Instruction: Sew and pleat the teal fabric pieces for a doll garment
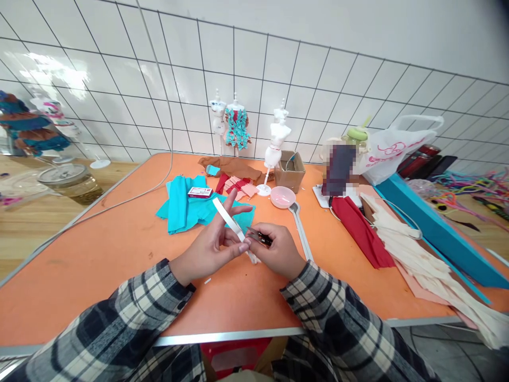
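Just beyond the table (222,318) edge, the left hand (210,249) pinches a narrow white strip (226,215) with its thumb at the lower part, the index and next finger spread out; the strip slants up across these fingers, its upper end free near the index finger. The right hand (276,249) curls around a small dark-handled tool (263,239), its metal tip beside the strip, and the two thumb tips meet close to the strip's lower stretch. Past the hands lies turquoise cloth (191,207) with a small white-and-maroon box (200,192) on top; whatever that holds is hidden. To the right, a long grey spoon-shaped utensil (301,228) reaches a shallow pink bowl (282,197), whose contents I cannot make out. Behind it, a cardboard box (289,175) has a pale cord looping at its mouth. Far left, a lidded glass jar (71,183) holds something yellowish; far right, a printed white plastic bag (392,151) conceals its contents. White dress forms (275,140) stand before the tiled wall (318,79).
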Demonstrator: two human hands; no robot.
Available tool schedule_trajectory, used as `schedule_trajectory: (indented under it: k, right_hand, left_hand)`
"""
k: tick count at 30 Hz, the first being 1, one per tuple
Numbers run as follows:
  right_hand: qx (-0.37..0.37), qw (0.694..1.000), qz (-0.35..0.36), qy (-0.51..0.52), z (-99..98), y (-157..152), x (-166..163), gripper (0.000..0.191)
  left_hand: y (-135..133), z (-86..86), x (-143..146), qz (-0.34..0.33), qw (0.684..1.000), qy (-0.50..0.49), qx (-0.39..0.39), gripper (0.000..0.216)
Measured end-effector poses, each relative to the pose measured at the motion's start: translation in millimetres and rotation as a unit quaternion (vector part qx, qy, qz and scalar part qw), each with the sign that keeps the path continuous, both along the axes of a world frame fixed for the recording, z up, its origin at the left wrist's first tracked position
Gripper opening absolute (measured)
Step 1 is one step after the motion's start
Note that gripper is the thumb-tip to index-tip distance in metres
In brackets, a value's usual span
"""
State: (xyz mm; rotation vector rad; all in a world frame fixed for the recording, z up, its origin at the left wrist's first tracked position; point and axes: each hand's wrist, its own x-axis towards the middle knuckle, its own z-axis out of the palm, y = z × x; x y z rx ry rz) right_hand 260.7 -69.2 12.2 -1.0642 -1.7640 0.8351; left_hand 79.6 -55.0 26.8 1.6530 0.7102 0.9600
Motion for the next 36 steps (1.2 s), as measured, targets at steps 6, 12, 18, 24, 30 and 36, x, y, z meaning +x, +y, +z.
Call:
schedule_trajectory:
  k: [6,12,18,24,30,36]
  right_hand:
    - [-0.156,0.980,0.082,0.092,1.6,2,0,0.027]
    - [-0.154,0.980,0.052,0.118,0.0,4,-2,0.024]
    - [-0.084,0.994,-0.035,0.061,-6.3,4,-4,0.017]
    - [-0.078,0.996,-0.034,0.036,-10.0,6,-2,0.019]
    - [-0.039,0.999,-0.026,0.000,-10.3,7,0,0.016]
    - [0.091,0.988,-0.069,-0.101,-6.9,6,2,0.013]
  left_hand:
    - [6,1.6,-4,0.113,0.989,0.068,0.063,0.074]
    - [6,5.3,2,0.142,0.990,0.007,-0.010,0.080]
    - [10,6.1,1,0.110,0.992,-0.014,-0.060,0.086]
    - [11,4.2,1,0.092,0.993,-0.017,-0.069,0.089]
    - [9,7.0,1,0.074,0.993,-0.034,-0.084,0.089]
    - [10,4.7,0,0.054,0.989,-0.036,-0.131,0.092]
